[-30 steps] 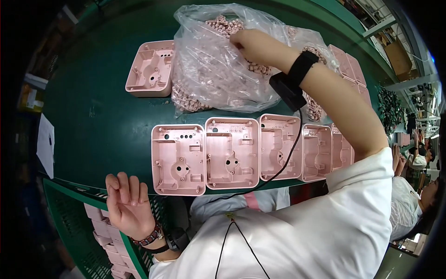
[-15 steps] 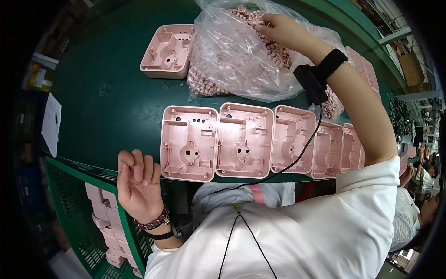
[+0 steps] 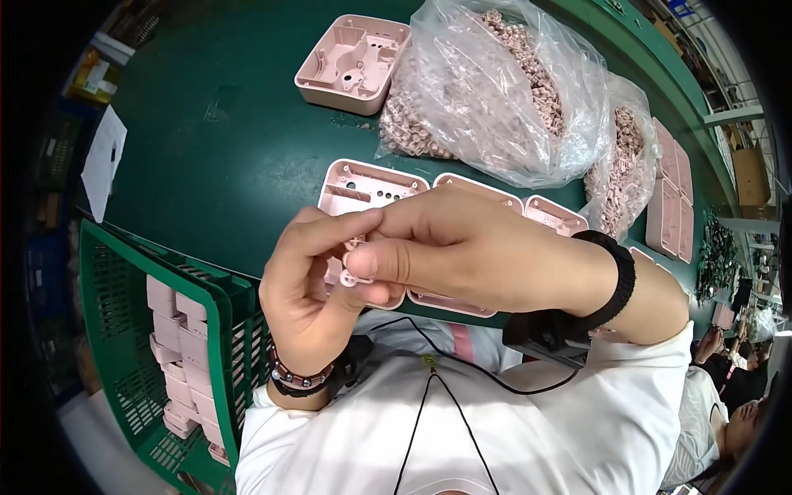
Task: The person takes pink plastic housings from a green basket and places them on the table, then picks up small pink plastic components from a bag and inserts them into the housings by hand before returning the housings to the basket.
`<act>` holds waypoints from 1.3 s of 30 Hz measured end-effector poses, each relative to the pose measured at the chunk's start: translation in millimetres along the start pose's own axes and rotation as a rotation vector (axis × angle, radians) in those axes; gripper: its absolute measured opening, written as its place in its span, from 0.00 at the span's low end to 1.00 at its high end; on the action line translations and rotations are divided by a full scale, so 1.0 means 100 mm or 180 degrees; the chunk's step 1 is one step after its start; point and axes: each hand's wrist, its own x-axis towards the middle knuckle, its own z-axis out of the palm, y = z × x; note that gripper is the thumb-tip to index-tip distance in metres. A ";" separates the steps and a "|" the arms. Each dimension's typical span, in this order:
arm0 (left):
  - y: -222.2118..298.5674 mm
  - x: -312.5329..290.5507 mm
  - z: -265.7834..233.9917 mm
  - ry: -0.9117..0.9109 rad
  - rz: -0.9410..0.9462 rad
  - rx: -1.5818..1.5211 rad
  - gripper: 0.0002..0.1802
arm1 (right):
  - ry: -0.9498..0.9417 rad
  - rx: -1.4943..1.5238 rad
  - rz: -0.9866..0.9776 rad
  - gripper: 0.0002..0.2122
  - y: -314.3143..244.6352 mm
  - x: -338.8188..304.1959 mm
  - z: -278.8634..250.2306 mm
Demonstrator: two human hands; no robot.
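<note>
Pressure is prob. needing to be light & even, as L hand [image 3: 304, 301] & R hand [image 3: 462, 256] are jointly pinching small, round-ended, pale-pink plastic pc(s) [image 3: 348, 280].

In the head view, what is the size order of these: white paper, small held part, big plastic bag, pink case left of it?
Big plastic bag
Pink case
White paper
Small held part, partly covered

The left grip [image 3: 299, 289] and right grip [image 3: 454, 247] meet above the near edge of the tabletop [image 3: 223, 177], fingers curled inward, fingertips pinched close together. The left wrist [image 3: 307, 359] points steeply up toward the far edge. The right forearm [image 3: 656, 305] slants in from the right, its thumb [image 3: 392, 262] aimed left.
</note>
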 end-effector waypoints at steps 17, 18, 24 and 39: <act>0.03 0.07 0.42 0.0271 -0.0739 -0.1931 0.13 | 0.1580 -0.0817 -0.1830 0.09 0.37 -0.47 -0.03; 0.09 0.03 0.41 0.0218 -0.1048 -0.1884 0.13 | 0.1692 -0.1452 -0.2044 0.09 0.38 -0.53 -0.02; -0.25 -0.07 0.92 0.1474 -0.0625 -0.3843 0.13 | 0.3447 -0.4696 -0.3073 0.10 0.62 -0.89 0.16; 0.64 0.19 1.55 -0.1108 -0.1262 -0.1396 0.14 | 0.3758 -0.4254 -0.0969 0.09 0.73 -2.65 -0.65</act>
